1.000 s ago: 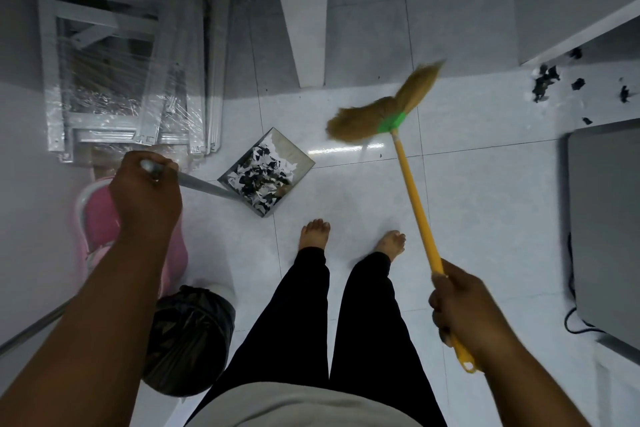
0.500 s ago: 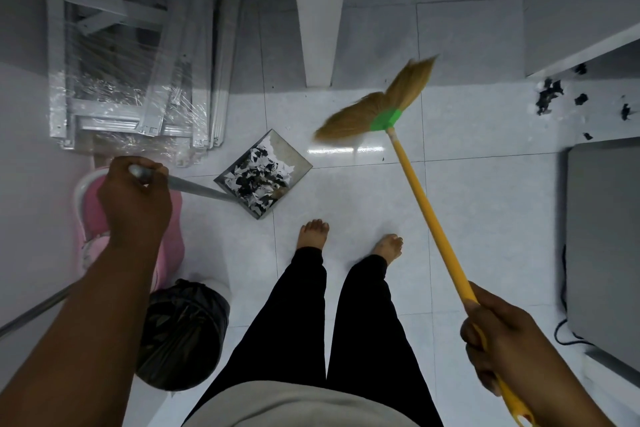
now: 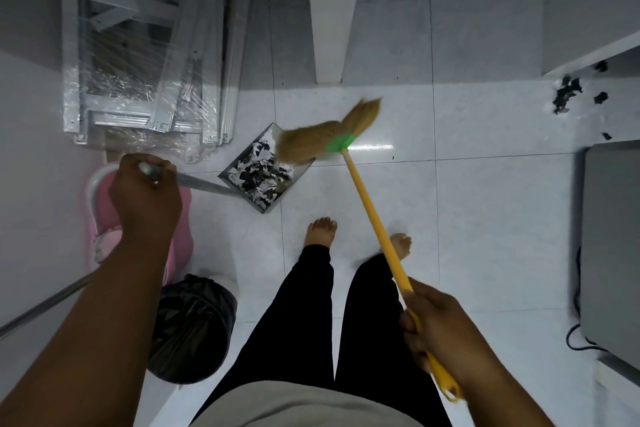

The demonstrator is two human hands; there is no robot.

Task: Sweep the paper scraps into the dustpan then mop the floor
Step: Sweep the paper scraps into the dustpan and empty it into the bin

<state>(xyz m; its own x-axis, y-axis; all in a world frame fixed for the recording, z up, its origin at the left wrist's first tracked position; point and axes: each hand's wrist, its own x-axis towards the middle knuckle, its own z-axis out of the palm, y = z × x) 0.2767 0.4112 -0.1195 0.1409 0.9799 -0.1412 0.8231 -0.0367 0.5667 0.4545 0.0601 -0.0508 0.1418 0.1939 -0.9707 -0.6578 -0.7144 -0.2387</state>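
Observation:
A metal dustpan (image 3: 232, 174) stands on the white tile floor ahead of my feet, holding several black and white paper scraps (image 3: 258, 168). My left hand (image 3: 145, 198) grips the end of its long grey handle. My right hand (image 3: 438, 333) grips the low end of a broom's yellow stick (image 3: 372, 215). The broom's straw head (image 3: 322, 135) with a green collar lies over the dustpan's open right edge. More dark scraps (image 3: 568, 94) lie on the floor at the far right, by a wall corner.
A pink bucket (image 3: 98, 218) and a bin with a black bag (image 3: 192, 326) stand left of my legs, with a grey pole (image 3: 41, 305) beside them. Wrapped metal frames (image 3: 138, 55) lean at the back left. A white post (image 3: 332, 10) stands ahead, a grey cabinet (image 3: 613, 246) at right.
The broom head has swung left and down from the open floor onto the dustpan's mouth. My right hand has drawn back in toward my body. The dustpan stays put.

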